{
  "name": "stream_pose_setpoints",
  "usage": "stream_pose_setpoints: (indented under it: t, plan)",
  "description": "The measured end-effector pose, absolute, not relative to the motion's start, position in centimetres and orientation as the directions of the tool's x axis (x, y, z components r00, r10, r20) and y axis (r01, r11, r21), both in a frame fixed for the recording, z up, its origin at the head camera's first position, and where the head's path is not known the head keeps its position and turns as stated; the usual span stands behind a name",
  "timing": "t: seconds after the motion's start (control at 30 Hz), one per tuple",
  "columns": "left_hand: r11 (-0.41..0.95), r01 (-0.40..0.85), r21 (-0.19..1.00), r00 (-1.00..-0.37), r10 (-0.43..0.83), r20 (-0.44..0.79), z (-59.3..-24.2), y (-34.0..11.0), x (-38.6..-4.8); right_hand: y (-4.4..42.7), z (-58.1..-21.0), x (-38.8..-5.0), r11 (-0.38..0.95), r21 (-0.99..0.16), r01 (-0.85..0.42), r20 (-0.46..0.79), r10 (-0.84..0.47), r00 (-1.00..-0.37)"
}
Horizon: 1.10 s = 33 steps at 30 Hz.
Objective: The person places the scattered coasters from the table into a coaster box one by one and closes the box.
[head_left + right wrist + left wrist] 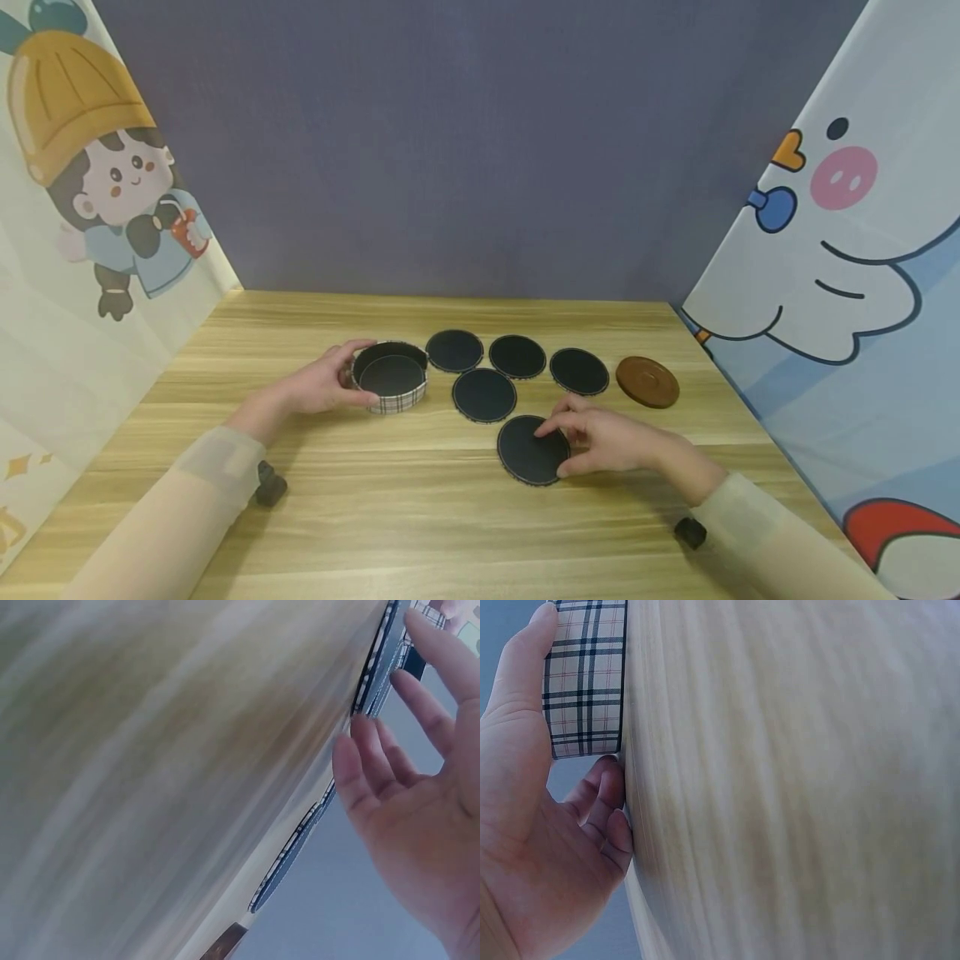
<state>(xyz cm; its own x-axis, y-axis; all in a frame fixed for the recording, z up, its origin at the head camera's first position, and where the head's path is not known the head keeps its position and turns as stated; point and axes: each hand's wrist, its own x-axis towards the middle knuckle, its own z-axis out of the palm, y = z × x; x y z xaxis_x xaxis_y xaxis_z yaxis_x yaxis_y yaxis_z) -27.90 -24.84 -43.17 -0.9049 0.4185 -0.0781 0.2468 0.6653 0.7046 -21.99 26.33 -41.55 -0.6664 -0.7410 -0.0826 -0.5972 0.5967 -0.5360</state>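
A round coaster holder [390, 405] with plaid sides and a dark inside stands on the table, and my left hand [327, 382] grips it from the left. The thumb lies along its near side, and the fingers reach round the back. In the left wrist view the plaid wall [585, 682] shows beside the thumb. My right hand [611, 439] is at the nearest black round coaster [528, 454], with its index finger over the top and its thumb at the right edge. In the right wrist view the fingers [431, 712] are loosely bent, not closed round the coaster.
Several more black coasters lie flat behind, among them one in the middle [484, 396] and one at the right [579, 372]. A brown round disc [648, 382] lies farther right. A dark partition [465, 150] stands behind the wooden table [390, 525].
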Motion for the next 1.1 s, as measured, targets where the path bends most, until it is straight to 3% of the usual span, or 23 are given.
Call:
stream_pose_setpoints:
  t: [0.63, 1.1]
  plan:
    - [0.669, 0.249, 0.701, -0.908, 0.413, -0.072, -43.0, -24.7, -27.7, 24.3, -42.4, -22.3, 0.629, -0.386, -0.675, -0.047, -0.744, -0.666]
    - [0.668, 0.257, 0.698, -0.907, 0.416, -0.064, -43.0, -24.7, -27.7, 23.5, -42.4, -22.3, 0.663, -0.371, -0.651, -0.087, -0.722, -0.686]
